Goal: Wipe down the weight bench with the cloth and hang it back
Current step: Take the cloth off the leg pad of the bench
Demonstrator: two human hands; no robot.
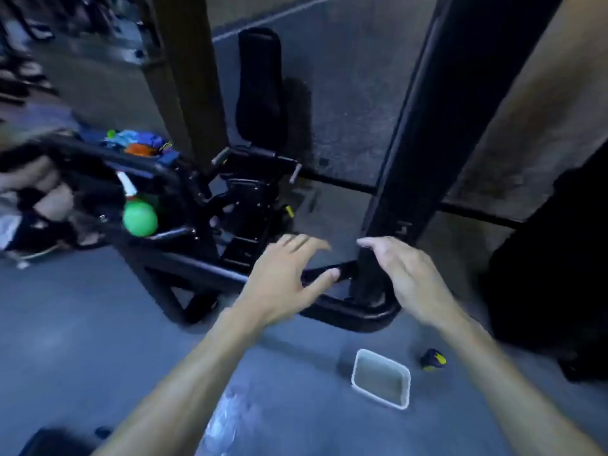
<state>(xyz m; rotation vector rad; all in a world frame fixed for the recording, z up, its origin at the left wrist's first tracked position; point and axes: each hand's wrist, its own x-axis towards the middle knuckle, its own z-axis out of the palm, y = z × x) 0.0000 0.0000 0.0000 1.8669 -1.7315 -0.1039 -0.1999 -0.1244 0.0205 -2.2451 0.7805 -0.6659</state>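
A black padded weight bench stands upright-tilted beyond a black tube frame, seen from above. My left hand reaches forward with fingers spread, empty, just above the frame's lower bar. My right hand is also empty, fingers apart, close to the base of a thick black upright post. No cloth is clearly in view; a bundle of blue, green and orange fabric-like things lies at the left, too blurred to identify.
A white square tub sits on the grey floor near my right forearm, with a small dark and yellow object beside it. A green ball hangs at the left frame. A crumpled clear plastic piece lies low. Another person's hand is at left.
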